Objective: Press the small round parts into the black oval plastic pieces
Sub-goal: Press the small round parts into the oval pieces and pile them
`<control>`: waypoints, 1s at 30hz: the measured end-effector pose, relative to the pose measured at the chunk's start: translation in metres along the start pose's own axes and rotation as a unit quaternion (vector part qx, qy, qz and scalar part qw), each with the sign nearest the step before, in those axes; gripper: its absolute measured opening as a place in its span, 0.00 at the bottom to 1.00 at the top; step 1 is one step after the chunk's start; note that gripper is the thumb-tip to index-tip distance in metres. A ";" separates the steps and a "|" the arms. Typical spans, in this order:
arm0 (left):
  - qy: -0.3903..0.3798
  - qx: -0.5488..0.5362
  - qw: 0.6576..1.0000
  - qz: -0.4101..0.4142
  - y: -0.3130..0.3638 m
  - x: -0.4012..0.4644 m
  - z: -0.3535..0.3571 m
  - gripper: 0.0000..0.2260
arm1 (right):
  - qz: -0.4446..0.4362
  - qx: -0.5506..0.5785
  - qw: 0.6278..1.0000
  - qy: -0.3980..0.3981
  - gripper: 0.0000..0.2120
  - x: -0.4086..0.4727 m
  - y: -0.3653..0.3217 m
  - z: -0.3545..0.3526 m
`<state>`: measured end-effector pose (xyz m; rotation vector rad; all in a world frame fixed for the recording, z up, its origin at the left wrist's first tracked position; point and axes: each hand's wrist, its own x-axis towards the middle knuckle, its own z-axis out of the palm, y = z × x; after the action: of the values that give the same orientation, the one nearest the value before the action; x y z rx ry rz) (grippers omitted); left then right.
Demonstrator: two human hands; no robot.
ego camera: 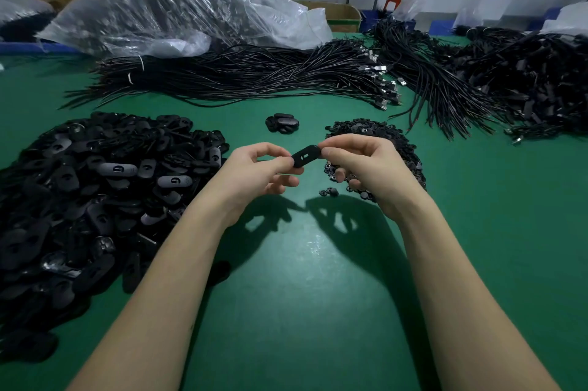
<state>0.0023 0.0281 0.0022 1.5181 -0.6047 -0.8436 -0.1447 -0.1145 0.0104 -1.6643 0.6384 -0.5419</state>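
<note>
Pinching oval piece (306,155) — left hand (261,174), right hand (362,164)

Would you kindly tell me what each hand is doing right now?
Left hand: pinches one end of the black oval plastic piece.
Right hand: pinches its other end.

Both bare forearms reach forward over the table and angle inward, so the hands meet in the middle, raised above the surface. The left hand (257,174) has its fingers curled, thumb and forefinger pinching one end of a small black oval plastic piece (304,156). The right hand (366,167) pinches the opposite end with thumb and forefinger, its other fingers curled under the palm. Both wrists are bent slightly downward.
</note>
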 end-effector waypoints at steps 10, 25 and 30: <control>0.015 -0.014 1.000 -0.001 0.002 -0.001 -0.002 0.02 | 0.002 0.011 0.999 0.048 0.03 0.001 -0.003 0.000; 0.004 0.053 0.998 0.037 -0.001 0.000 -0.002 0.05 | -0.017 -0.065 0.996 0.058 0.01 0.006 0.003 0.020; 0.001 0.073 0.996 0.048 -0.001 0.000 -0.002 0.05 | -0.022 -0.059 0.996 0.057 0.01 0.007 0.004 0.021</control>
<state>0.0039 0.0293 0.0015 1.6072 -0.7453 -0.7373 -0.1264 -0.1041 0.0031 -1.7710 0.7308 -0.6453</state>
